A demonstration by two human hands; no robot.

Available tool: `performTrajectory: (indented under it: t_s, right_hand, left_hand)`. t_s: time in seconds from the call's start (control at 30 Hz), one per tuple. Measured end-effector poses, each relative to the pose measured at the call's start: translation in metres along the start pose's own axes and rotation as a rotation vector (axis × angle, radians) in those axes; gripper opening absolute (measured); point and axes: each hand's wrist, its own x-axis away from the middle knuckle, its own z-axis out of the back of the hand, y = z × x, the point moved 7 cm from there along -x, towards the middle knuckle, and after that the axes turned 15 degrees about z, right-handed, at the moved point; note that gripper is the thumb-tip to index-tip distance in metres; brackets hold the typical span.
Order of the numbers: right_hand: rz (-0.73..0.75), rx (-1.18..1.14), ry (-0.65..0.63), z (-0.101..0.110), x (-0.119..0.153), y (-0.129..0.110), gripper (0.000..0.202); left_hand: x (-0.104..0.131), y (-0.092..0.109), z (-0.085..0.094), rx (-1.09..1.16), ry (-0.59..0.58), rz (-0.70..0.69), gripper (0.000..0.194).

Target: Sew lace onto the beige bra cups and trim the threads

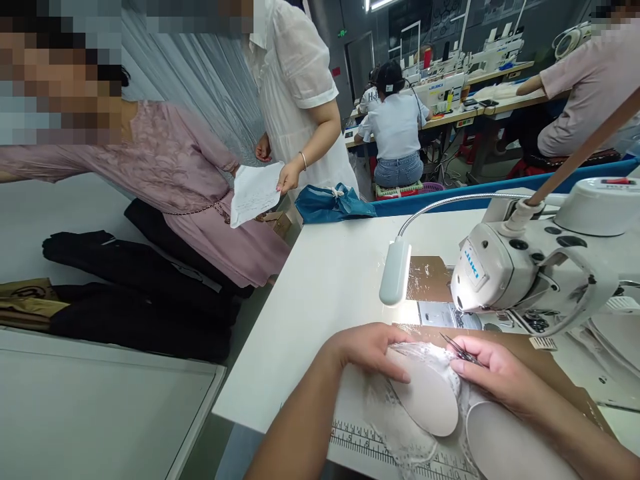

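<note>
Pinching the pale padded cup (430, 393) by its far edge, the left hand (370, 348) is closed on it; the right hand (495, 367) wraps metal tweezers (464, 353) beside white lace (436, 355). Between the hands, over the table (335, 287), the cup should handle light, soft and springy, its lace delicate; the rim suits gripping. Its long axis slants from the left hand nearward and rightward, rounded end leading.

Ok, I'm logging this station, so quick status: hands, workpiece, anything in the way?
Left hand on pale oval pad. Right hand holding pointed metal tool, by white lace along pad's edge. Sewing machine beyond the hands, not blocking them.
</note>
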Motion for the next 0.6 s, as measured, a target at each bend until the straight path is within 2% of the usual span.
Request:
performTrajectory:
  t_s: [0.07, 0.17, 0.33, 0.6]
  right_hand:
    - [-0.031, -0.06, -0.014, -0.002, 0.002, 0.004, 0.031]
    - [-0.07, -0.143, -0.013, -0.005, 0.003, 0.006, 0.03]
    - [-0.139, -0.313, 0.006, -0.014, 0.005, -0.004, 0.028]
    - [-0.168, -0.379, -0.01, -0.017, 0.007, -0.006, 0.027]
  left_hand:
    - [0.007, -0.005, 0.007, -0.046, 0.031, 0.01, 0.047]
    - [0.014, -0.01, 0.015, 0.002, 0.06, 0.011, 0.044]
    - [0.021, -0.005, 0.022, 0.116, 0.109, -0.022, 0.041]
    - [0.024, -0.002, 0.026, 0.228, 0.134, -0.057, 0.033]
